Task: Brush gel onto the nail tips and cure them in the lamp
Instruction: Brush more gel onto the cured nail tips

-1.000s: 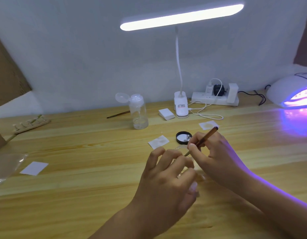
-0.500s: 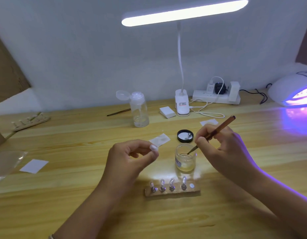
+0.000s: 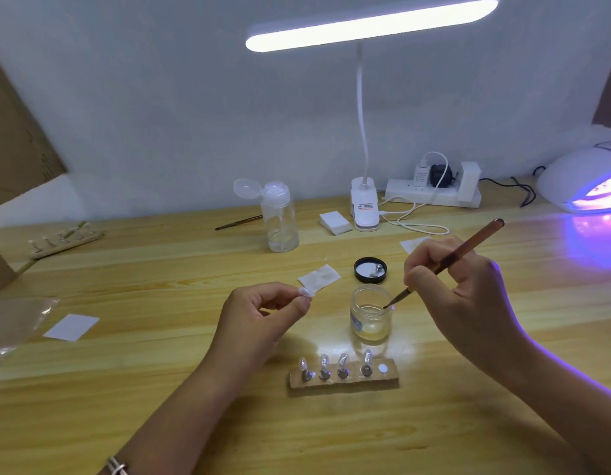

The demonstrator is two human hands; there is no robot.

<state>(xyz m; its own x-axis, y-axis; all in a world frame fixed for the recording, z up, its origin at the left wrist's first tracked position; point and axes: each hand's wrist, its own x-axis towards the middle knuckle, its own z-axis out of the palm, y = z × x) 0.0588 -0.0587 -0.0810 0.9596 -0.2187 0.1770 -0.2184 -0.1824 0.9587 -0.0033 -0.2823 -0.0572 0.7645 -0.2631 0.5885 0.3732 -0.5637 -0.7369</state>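
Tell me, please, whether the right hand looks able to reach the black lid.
Probably yes: the black lid lies close beside the right hand with nothing between, though it grips the brush dipped in the jar.

The purple lamp [image 3: 585, 180] at 3 o'clock is cut off by the edge, so only part of its mouth shows. A clear bag [image 3: 12, 323] at 9 o'clock is cut off too. The left hand [image 3: 259, 323] pinches a nail tip [image 3: 306, 292], but its fingers [image 3: 280, 289] hide most of it. The brush [image 3: 451, 258] tip is in the jar [image 3: 371, 313], too small to tell if it touches gel. The jar's label [image 3: 356, 324] is too small to read.
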